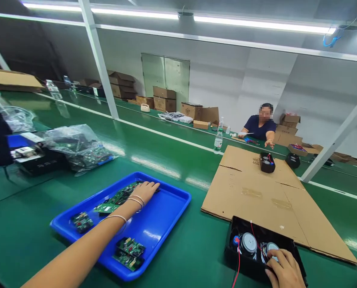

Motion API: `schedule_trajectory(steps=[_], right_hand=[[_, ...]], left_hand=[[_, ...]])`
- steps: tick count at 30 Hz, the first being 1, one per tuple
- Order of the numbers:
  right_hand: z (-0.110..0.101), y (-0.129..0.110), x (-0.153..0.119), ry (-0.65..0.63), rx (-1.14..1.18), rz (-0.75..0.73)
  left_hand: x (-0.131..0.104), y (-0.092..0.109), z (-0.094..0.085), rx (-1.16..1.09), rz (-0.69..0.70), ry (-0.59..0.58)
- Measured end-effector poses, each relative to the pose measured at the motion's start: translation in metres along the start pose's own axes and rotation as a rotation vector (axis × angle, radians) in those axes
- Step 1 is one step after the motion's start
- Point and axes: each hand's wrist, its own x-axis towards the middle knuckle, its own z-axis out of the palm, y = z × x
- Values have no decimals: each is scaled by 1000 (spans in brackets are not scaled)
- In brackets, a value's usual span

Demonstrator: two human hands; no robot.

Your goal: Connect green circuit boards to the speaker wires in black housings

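Observation:
A blue tray [166,224] lies on the green table, with green circuit boards [115,200] at its back and smaller boards [129,249] near its front. My left hand [145,192] reaches over the boards at the tray's back; its fingers curl down and what they hold, if anything, is hidden. To the right, a black speaker housing [232,256] holds two round speakers [248,243] and red wires. My right hand [283,266] rests at its right end, fingers bent over the right-hand speaker, thumb apart from the fingers.
Flattened cardboard [256,200] lies behind the housing, bearing another black housing [267,163]. Bagged boards [85,152] and a black box [43,162] are at the left. A water bottle [217,143] stands farther back. Across the table sits a person [259,128] with one hand extended.

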Motion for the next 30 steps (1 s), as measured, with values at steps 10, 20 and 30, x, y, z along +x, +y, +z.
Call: schedule_trajectory(steps=[10, 20, 30], right_hand=[[-38, -76, 43, 65, 369, 38], [-72, -89, 112, 256, 930, 392], [-85, -70, 107, 63, 899, 484]], left_hand=[[-46, 92, -35, -378, 151, -90], [-104, 199, -50, -1777, 91, -621], [-101, 204, -45, -1685, 239, -654]])
